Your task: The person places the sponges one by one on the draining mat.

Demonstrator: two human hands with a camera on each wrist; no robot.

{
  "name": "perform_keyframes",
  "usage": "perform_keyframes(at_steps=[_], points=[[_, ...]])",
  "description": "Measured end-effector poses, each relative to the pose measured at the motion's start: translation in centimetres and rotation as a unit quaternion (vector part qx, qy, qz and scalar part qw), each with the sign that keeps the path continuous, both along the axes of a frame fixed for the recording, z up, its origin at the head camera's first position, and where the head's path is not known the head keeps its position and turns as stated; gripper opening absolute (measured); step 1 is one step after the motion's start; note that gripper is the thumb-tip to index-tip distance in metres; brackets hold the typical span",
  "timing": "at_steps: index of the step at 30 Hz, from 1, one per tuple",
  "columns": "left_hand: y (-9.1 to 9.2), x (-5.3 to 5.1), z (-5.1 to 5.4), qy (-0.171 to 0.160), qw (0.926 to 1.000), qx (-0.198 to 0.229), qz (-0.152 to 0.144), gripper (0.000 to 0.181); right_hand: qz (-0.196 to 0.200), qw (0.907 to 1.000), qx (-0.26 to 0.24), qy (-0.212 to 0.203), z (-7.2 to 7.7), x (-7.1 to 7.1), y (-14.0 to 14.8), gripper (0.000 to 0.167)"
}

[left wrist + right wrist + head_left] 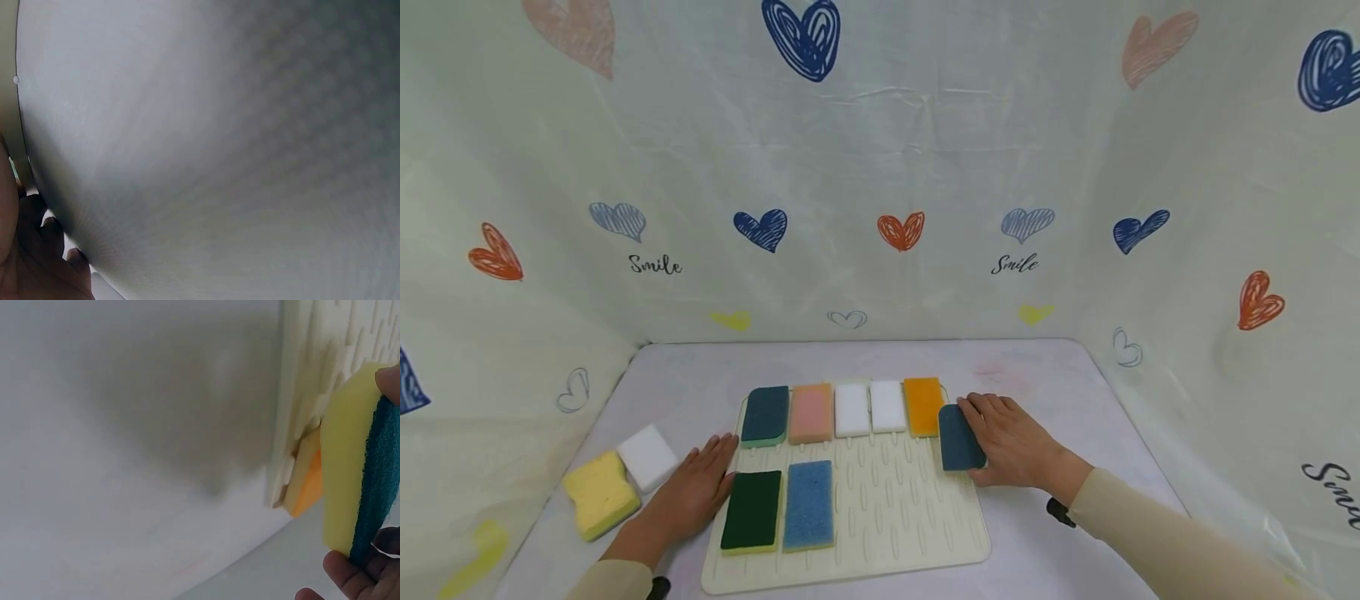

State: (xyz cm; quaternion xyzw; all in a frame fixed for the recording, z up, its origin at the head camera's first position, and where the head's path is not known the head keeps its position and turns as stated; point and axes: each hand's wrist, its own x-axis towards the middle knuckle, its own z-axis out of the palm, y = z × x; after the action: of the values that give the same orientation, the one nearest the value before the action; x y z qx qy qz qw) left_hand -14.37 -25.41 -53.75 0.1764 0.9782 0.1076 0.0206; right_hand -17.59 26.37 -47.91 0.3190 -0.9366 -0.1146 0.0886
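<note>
My right hand [1011, 437] grips a scouring sponge [961, 438] at the right side of a cream ribbed mat [910, 517]. In the right wrist view the sponge [347, 469] shows a thick yellow layer and a dark teal scouring face, pinched between thumb and fingers at its two ends. It is tilted above the mat, beside the orange sponge [922, 407]. My left hand [696, 483] lies with its fingers extended along the mat's left edge, near the dark green sponge [752, 511]. The left wrist view shows mostly white tabletop and part of that hand [50, 262].
A back row on the mat holds a teal sponge [765, 414], a pink sponge [810, 412] and two white sponges [852, 409]. A blue sponge [808, 505] lies in front. Off the mat at left are a yellow sponge [601, 493] and a white block [648, 458].
</note>
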Motion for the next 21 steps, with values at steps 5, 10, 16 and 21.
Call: perform_keyframes(at_steps=[5, 10, 16, 21], points=[[-0.1, -0.1, -0.1, -0.006, 1.0000, 0.001, 0.001, 0.062, 0.036, 0.9992, -0.018, 0.002, -0.1, 0.2, -2.6, 0.103], [-0.2, -0.1, -0.2, -0.005, 1.0000, 0.002, 0.001, 0.062, 0.075, 0.9964, -0.036, 0.015, -0.5, 0.4, -4.8, 0.099], [-0.1, 0.0, -0.1, -0.013, 0.9999, 0.004, 0.001, 0.062, 0.083, 0.9962, -0.026, -0.006, -0.7, 0.9, -7.3, 0.099], [0.0, 0.0, 0.1, -0.011, 0.9999, 0.003, 0.004, 0.062, 0.087, 0.9956, -0.016, -0.032, -0.9, 1.6, -9.5, 0.099]])
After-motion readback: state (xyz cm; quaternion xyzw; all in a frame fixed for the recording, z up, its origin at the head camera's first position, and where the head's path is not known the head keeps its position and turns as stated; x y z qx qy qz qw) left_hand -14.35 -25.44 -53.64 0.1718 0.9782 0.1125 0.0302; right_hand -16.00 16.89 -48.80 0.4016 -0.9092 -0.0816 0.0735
